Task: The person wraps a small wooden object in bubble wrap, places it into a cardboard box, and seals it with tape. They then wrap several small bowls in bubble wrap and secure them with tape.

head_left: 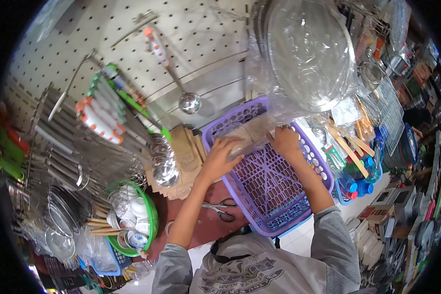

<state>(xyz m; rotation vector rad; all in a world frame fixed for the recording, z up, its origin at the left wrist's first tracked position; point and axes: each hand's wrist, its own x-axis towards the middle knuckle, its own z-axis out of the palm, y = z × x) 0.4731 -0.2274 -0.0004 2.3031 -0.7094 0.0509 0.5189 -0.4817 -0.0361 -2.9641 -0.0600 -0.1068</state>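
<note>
A flat brown paper or cardboard packet (252,132), partly under clear plastic, spans the far end of the purple plastic basket (259,229). My left hand (221,159) grips its left end, with thumb and fingers around the edge. At the other end, my right hand (285,140) has its fingers curled onto the packet's edge, inside the basket's right rim. What exactly the packet contains cannot be made out. Through the lattice floor of the basket, the dark red surface shows beneath.
Scissors (220,210) lie on the red table (174,215) beside a stack of brown paper bags (183,152). A green basket (154,220) of white bowls stands left. Ladles (188,103) and plastic-wrapped round trays (311,54) hang overhead. Bottles and wooden utensils sit right.
</note>
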